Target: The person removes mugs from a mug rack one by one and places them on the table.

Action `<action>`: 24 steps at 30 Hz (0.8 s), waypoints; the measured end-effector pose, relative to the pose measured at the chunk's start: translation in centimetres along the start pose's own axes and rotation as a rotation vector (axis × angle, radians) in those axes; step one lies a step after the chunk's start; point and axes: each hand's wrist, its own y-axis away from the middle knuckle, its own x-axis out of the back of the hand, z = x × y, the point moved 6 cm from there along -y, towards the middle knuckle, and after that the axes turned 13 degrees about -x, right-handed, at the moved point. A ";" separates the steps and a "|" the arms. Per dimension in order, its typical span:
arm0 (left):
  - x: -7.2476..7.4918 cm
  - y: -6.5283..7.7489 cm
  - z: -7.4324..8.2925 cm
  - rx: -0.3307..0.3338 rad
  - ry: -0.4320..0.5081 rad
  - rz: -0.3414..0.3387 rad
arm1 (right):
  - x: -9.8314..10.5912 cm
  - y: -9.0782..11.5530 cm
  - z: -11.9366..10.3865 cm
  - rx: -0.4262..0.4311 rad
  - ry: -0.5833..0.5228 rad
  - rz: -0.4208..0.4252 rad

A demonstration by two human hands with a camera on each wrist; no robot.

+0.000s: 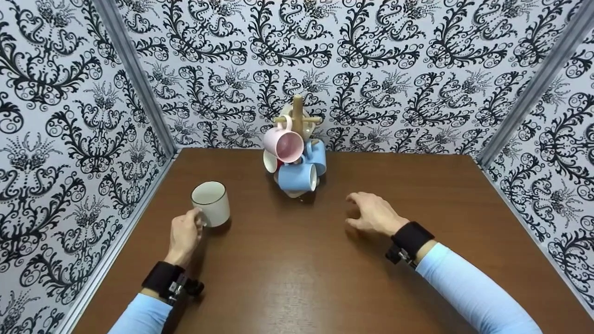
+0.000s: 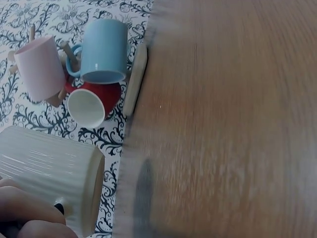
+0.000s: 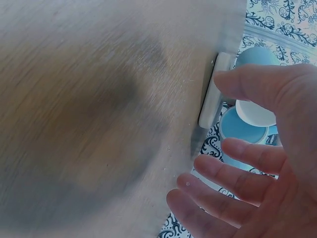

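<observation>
A white mug with a dark rim is at the left of the table, its shadow on the wood just below. My left hand grips it by the handle, fingers curled round; in the left wrist view the ribbed side of the mug shows beside the fingers. Over the right half of the table, my right hand is held with fingers spread and relaxed, touching nothing. Its palm and loosely bent fingers show in the right wrist view.
At the back middle stands a wooden mug tree. It bears a pink mug, a light blue mug, another blue mug and a red mug with a white inside. Patterned walls enclose the brown table.
</observation>
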 end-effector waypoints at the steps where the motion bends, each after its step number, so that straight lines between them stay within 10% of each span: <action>1: 0.2 0.0 -0.1 0.005 -0.002 0.008 | 0.0 0.0 0.0 -0.006 0.001 -0.002; 24: 3.4 0.9 -1.5 0.090 -0.034 0.063 | -0.3 0.3 0.5 -0.046 -0.013 -0.031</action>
